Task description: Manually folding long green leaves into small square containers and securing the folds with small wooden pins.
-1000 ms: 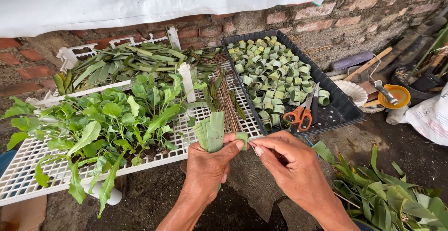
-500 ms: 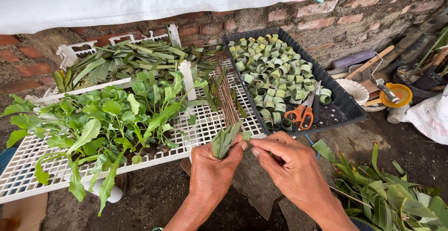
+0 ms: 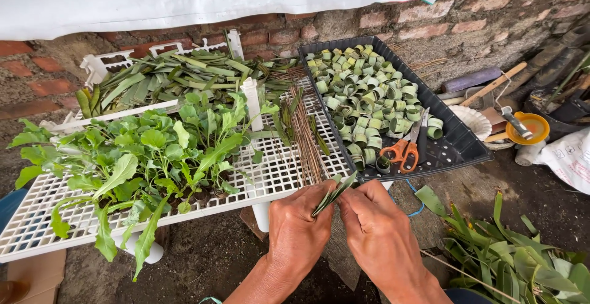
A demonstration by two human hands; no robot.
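A narrow folded green leaf strip (image 3: 334,194) is pinched between both hands, low in the middle of the head view. My left hand (image 3: 301,227) grips its lower end and my right hand (image 3: 375,224) holds it from the right, fingertips touching. Just beyond them stands a black tray (image 3: 467,147) filled with several rolled green leaf rings (image 3: 362,98). Orange-handled scissors (image 3: 402,150) lie at the tray's near edge. Thin brown sticks (image 3: 305,138) lie on the white grid rack (image 3: 279,175).
Leafy green seedlings (image 3: 147,156) cover the rack's left part, with long cut leaves (image 3: 172,80) behind them. A brick wall (image 3: 491,21) rises at the back. More loose leaves (image 3: 516,261) lie on the ground at right, near an orange bowl (image 3: 533,126) and tools.
The leaf strip was a broad flat piece held upright; it is now folded narrow and tilted right. Both hands have drawn closer together.
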